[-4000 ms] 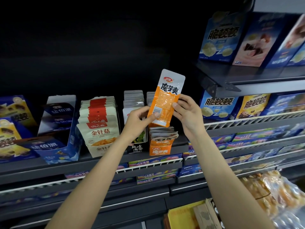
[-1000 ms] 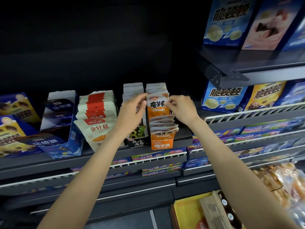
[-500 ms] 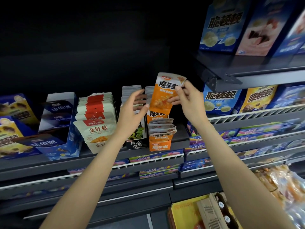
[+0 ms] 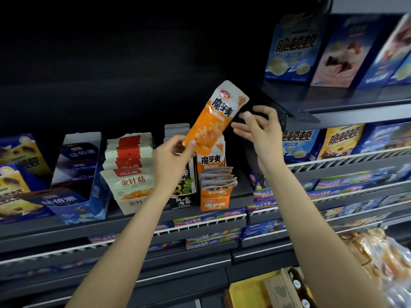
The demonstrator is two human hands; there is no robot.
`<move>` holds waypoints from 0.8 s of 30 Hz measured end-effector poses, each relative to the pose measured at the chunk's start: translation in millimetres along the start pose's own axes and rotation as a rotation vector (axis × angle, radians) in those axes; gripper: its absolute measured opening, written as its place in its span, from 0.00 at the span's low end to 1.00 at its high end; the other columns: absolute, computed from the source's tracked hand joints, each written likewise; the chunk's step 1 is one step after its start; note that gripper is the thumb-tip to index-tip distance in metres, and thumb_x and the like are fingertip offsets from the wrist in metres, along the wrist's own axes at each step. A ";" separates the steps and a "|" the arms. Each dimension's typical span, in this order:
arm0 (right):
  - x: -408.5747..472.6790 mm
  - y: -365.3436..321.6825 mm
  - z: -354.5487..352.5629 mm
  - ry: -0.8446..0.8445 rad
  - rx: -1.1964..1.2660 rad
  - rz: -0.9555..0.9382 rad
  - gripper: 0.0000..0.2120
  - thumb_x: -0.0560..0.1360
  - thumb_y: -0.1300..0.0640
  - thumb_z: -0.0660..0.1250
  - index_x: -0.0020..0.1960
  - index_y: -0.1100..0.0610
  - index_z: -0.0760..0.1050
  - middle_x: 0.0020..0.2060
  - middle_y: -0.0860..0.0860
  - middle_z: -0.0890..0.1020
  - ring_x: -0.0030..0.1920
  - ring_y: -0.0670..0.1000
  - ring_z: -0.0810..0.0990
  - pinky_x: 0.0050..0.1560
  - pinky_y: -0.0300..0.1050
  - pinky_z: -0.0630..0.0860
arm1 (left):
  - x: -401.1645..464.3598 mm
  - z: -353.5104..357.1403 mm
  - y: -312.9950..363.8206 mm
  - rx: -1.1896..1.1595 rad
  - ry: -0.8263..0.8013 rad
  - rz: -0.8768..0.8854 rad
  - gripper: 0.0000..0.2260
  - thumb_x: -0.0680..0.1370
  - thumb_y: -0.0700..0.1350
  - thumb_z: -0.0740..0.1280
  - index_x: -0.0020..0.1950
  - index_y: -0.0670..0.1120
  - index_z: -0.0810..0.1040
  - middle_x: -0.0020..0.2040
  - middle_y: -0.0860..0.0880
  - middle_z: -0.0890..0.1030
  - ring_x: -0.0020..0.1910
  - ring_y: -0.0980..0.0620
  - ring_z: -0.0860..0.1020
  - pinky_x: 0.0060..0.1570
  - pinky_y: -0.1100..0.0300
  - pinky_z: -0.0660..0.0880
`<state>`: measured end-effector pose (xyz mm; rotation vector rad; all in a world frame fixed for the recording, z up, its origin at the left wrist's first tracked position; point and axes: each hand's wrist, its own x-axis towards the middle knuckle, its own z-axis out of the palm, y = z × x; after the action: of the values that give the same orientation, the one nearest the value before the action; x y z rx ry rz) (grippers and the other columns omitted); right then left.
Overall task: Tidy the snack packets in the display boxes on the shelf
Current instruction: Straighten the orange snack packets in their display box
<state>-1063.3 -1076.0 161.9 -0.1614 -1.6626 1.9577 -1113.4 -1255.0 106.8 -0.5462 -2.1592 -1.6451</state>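
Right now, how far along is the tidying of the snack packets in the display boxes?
Midway. Done: the white and red packets stand in a neat row in their box. In hand: the left hand pinches one orange packet by its lower corner above the orange display box; the right hand is open beside it. Left: that packet goes back, and the box's front packets lean forward.

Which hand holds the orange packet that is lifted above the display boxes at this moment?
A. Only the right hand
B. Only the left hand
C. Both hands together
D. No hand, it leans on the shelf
B: the left hand pinches the lower corner of the orange packet, while the right hand is open beside it with a gap between.
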 end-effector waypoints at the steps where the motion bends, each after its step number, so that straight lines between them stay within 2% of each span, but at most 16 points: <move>1: -4.9 -3.6 2.0 -0.018 0.071 0.025 0.12 0.81 0.56 0.61 0.62 0.59 0.66 0.52 0.56 0.81 0.49 0.53 0.84 0.50 0.44 0.81 | -0.8 -3.9 0.1 0.129 0.112 0.149 0.05 0.77 0.43 0.69 0.50 0.44 0.82 0.41 0.54 0.82 0.38 0.59 0.79 0.38 0.71 0.74; 3: -15.4 -9.2 3.9 -0.091 0.169 0.083 0.16 0.82 0.48 0.56 0.63 0.57 0.67 0.57 0.55 0.79 0.54 0.53 0.83 0.54 0.48 0.80 | -1.6 -12.0 0.2 0.323 0.267 0.510 0.06 0.76 0.40 0.71 0.51 0.40 0.83 0.43 0.50 0.81 0.39 0.60 0.76 0.38 0.74 0.71; 5: -23.9 -13.7 3.1 -0.141 0.139 0.128 0.19 0.81 0.44 0.53 0.63 0.56 0.70 0.57 0.54 0.80 0.54 0.52 0.83 0.53 0.49 0.81 | -2.3 -18.5 0.4 0.426 0.296 0.793 0.08 0.76 0.38 0.71 0.53 0.40 0.83 0.43 0.45 0.82 0.39 0.58 0.75 0.36 0.70 0.72; 7: -27.7 -14.5 1.8 -0.140 0.049 0.152 0.18 0.80 0.47 0.59 0.63 0.58 0.71 0.56 0.56 0.81 0.51 0.51 0.84 0.49 0.46 0.81 | -4.9 -25.2 -0.6 0.493 0.274 0.995 0.10 0.75 0.37 0.72 0.57 0.43 0.81 0.45 0.46 0.82 0.40 0.54 0.76 0.33 0.66 0.73; 9: -27.7 -12.7 0.4 -0.112 -0.018 0.160 0.18 0.79 0.52 0.65 0.65 0.60 0.70 0.53 0.57 0.82 0.47 0.51 0.85 0.44 0.42 0.81 | -8.8 -30.8 -1.9 0.524 0.231 1.126 0.13 0.75 0.37 0.72 0.58 0.45 0.78 0.48 0.49 0.78 0.41 0.52 0.76 0.31 0.63 0.75; 13: -23.4 -9.0 0.5 -0.058 -0.042 0.138 0.21 0.76 0.60 0.68 0.67 0.61 0.68 0.47 0.56 0.83 0.42 0.48 0.84 0.40 0.37 0.79 | -15.8 -39.8 -2.5 0.538 0.140 1.221 0.15 0.73 0.38 0.75 0.58 0.45 0.78 0.49 0.50 0.76 0.42 0.53 0.75 0.33 0.62 0.76; 17: -19.5 -8.3 4.6 -0.062 -0.040 0.137 0.21 0.76 0.61 0.68 0.68 0.60 0.69 0.45 0.53 0.83 0.39 0.45 0.83 0.36 0.34 0.76 | -15.4 -45.3 -5.6 0.537 0.094 1.185 0.17 0.72 0.38 0.76 0.58 0.45 0.78 0.49 0.50 0.76 0.42 0.53 0.73 0.37 0.62 0.72; 21: -20.8 -6.2 4.5 -0.079 -0.140 0.041 0.12 0.76 0.63 0.67 0.59 0.57 0.73 0.44 0.51 0.82 0.36 0.43 0.81 0.34 0.35 0.75 | -16.6 -51.1 -15.1 0.606 0.076 1.170 0.17 0.72 0.39 0.76 0.59 0.46 0.78 0.49 0.51 0.76 0.42 0.53 0.74 0.33 0.63 0.73; 24: -24.1 -4.5 5.0 -0.080 -0.179 -0.061 0.09 0.77 0.66 0.66 0.51 0.55 0.71 0.47 0.52 0.80 0.35 0.43 0.80 0.33 0.35 0.75 | -16.8 -52.3 -20.4 0.610 0.091 1.157 0.17 0.72 0.40 0.76 0.59 0.47 0.78 0.48 0.52 0.76 0.41 0.53 0.74 0.30 0.62 0.73</move>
<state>-1043.9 -1091.6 161.0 -0.0995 -1.8725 1.7906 -1106.5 -1311.8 94.5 -1.1577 -1.5658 -0.3648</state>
